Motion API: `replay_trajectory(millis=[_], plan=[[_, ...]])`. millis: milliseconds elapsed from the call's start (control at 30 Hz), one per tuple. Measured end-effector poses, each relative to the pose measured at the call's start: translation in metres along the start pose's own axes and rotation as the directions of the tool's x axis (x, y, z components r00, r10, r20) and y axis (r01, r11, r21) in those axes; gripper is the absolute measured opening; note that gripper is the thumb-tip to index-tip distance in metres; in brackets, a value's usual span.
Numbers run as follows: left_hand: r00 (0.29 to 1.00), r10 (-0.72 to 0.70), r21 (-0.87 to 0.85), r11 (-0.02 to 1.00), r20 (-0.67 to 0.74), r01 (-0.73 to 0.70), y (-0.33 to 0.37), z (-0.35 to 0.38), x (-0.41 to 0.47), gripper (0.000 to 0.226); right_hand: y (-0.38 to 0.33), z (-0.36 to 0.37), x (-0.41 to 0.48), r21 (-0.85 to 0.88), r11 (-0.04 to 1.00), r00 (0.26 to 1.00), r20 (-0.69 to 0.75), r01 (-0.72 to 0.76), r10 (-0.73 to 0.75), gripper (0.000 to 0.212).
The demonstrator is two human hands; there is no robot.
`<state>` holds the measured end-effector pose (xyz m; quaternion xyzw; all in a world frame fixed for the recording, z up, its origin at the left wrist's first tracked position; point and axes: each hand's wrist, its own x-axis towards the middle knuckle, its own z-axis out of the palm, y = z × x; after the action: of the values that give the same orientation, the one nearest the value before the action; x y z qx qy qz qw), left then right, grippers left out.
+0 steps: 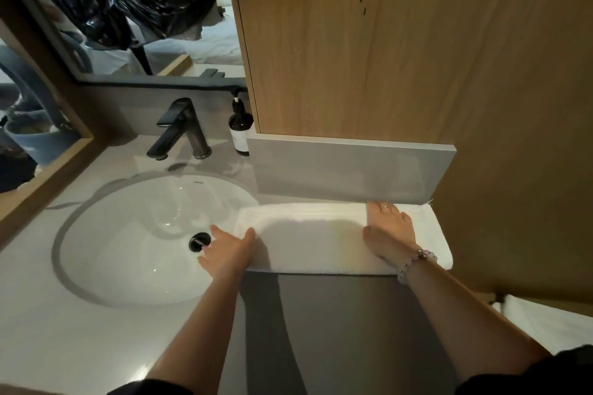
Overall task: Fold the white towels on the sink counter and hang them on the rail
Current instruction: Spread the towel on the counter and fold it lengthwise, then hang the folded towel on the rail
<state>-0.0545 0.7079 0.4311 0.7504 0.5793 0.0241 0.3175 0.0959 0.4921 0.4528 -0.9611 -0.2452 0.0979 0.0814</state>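
Towel [314, 244]: 1 | left hand [227, 250]: flat at edge | right hand [390, 231]: flat on top

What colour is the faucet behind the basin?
Matte black; the faucet shows best in the head view, standing on the counter beside the bottle.

The upper right of the frame is filled by a dimly lit wood-panelled wall [417, 42]. A grey upstand [346, 167] is set along its foot. At the upper left a mirror [128, 9] is mounted, with a black tap [179, 128] seen below it.
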Motion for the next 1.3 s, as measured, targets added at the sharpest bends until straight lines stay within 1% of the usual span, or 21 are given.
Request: replay_trajectory(millis=[33, 100, 133, 200, 267, 333, 367, 400, 433, 467, 500, 567, 633, 733, 767, 867, 900, 1033, 1133, 1200, 1300], plan=[[0.995, -0.068, -0.085, 0.994, 0.070, 0.074, -0.004, 0.000, 0.003, 0.081, -0.007, 0.000, 0.001, -0.002, 0.999, 0.998, -0.011, 0.054, -0.054, 0.056], [0.974, -0.107, -0.253, 0.955, 0.198, 0.156, -0.009, -0.003, 0.002, 0.089, -0.024, 0.001, 0.005, 0.007, 0.988, 0.987, 0.034, 0.156, -0.156, 0.058], [0.972, -0.083, -0.320, 0.935, 0.220, 0.153, -0.009, -0.005, 0.000, 0.088, -0.033, 0.003, 0.007, 0.018, 0.980, 0.976, 0.082, 0.199, -0.200, 0.060], [0.975, -0.017, -0.411, 0.905, 0.223, 0.110, -0.007, -0.012, -0.009, 0.072, -0.049, 0.006, 0.013, 0.027, 0.963, 0.944, 0.193, 0.266, -0.267, 0.068], [0.972, 0.034, -0.520, 0.849, 0.231, 0.094, -0.008, -0.016, -0.015, 0.062, -0.056, 0.008, 0.022, 0.036, 0.960, 0.919, 0.282, 0.277, -0.275, 0.077], [0.961, 0.045, -0.676, 0.720, 0.274, 0.159, -0.010, -0.019, -0.019, 0.064, -0.057, 0.006, 0.031, 0.060, 0.971, 0.920, 0.312, 0.231, -0.238, 0.084], [0.947, 0.040, -0.756, 0.613, 0.319, 0.229, -0.010, -0.022, -0.024, 0.058, -0.057, 0.004, 0.035, 0.061, 0.974, 0.923, 0.313, 0.216, -0.224, 0.086], [0.930, 0.039, -0.807, 0.511, 0.365, 0.295, -0.010, -0.022, -0.032, 0.040, -0.058, 0.001, 0.037, 0.043, 0.976, 0.925, 0.313, 0.215, -0.218, 0.085], [0.906, 0.042, -0.821, 0.441, 0.421, 0.361, -0.008, -0.020, -0.041, 0.017, -0.060, -0.001, 0.038, 0.013, 0.975, 0.926, 0.309, 0.223, -0.215, 0.082], [0.881, 0.043, -0.818, 0.396, 0.471, 0.418, -0.006, -0.012, -0.050, 0.002, -0.063, -0.002, 0.039, -0.019, 0.973, 0.929, 0.304, 0.230, -0.213, 0.077], [0.858, 0.052, -0.807, 0.375, 0.510, 0.457, -0.002, -0.007, -0.063, 0.010, -0.066, -0.003, 0.039, -0.043, 0.971, 0.931, 0.297, 0.235, -0.212, 0.072], [0.838, 0.073, -0.791, 0.381, 0.541, 0.478, 0.005, 0.008, -0.081, 0.010, -0.071, -0.007, 0.039, -0.074, 0.969, 0.938, 0.280, 0.234, -0.205, 0.065], [0.843, 0.048, -0.777, 0.419, 0.536, 0.470, 0.010, 0.017, -0.091, 0.012, -0.071, -0.010, 0.039, -0.031, 0.976, 0.942, 0.269, 0.216, -0.200, 0.060], [0.889, -0.001, -0.792, 0.454, 0.457, 0.408, 0.015, 0.021, -0.093, 0.021, -0.063, -0.014, 0.035, 0.128, 0.979, 0.948, 0.259, 0.156, -0.184, 0.059], [0.906, -0.005, -0.802, 0.463, 0.423, 0.377, 0.018, 0.018, -0.095, 0.025, -0.059, -0.016, 0.033, 0.189, 0.972, 0.953, 0.242, 0.137, -0.181, 0.054], [0.939, 0.044, -0.850, 0.441, 0.341, 0.289, 0.026, 0.008, -0.097, 0.023, -0.049, -0.030, 0.026, 0.362, 0.927, 0.967, 0.183, 0.101, -0.177, 0.022], [0.944, 0.074, -0.871, 0.415, 0.323, 0.265, 0.030, 0.001, -0.100, 0.018, -0.046, -0.038, 0.022, 0.415, 0.905, 0.966, 0.180, 0.096, -0.185, 0.021], [0.960, 0.180, -0.895, 0.430, 0.216, 0.121, 0.048, -0.023, -0.110, 0.020, -0.038, -0.071, 0.001, 0.640, 0.767, 0.970, 0.154, 0.046, -0.187, 0.026], [0.955, 0.247, -0.905, 0.423, 0.164, 0.045, 0.069, -0.039, -0.118, 0.026, -0.031, -0.099, -0.021, 0.811, 0.586, 0.981, 0.106, 0.010, -0.164, 0.023], [0.943, 0.304, -0.908, 0.419, 0.133, -0.007, 0.085, -0.051, -0.130, 0.029, -0.023, -0.123, -0.037, 0.878, 0.479, 0.985, 0.091, -0.012, -0.143, 0.023], [0.915, 0.403, -0.914, 0.382, 0.034, -0.135, 0.109, -0.070, -0.155, 0.020, -0.008, -0.157, -0.064, 0.913, 0.407, 0.986, 0.095, -0.032, -0.137, 0.028]])
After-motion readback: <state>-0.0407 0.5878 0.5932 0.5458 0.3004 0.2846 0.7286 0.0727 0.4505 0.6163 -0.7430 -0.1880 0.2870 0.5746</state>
